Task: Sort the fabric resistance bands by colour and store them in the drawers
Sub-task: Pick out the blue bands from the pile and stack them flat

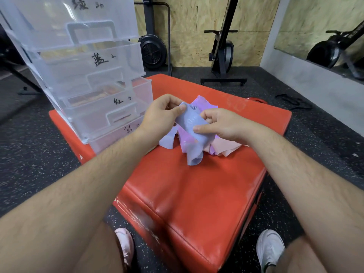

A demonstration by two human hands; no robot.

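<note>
A pale blue band (190, 123) is stretched between both hands above a small pile of bands (199, 142) on the red padded box (197, 194). My left hand (163, 113) pinches its upper end between thumb and fingers. My right hand (218, 123) pinches its lower part. The pile holds purple bands (202, 102), a pink band (228, 146) and other pale blue bands (167, 139). The clear plastic drawer unit (88, 75) stands on the box at the left, its drawers pulled out in steps and marked with handwritten labels.
Gym machines (222, 52) and a fan wheel (152, 51) stand against the wooden wall at the back. A black strap (293, 102) lies on the speckled rubber floor to the right. My knees and white shoes (269, 249) are at the box's near corner.
</note>
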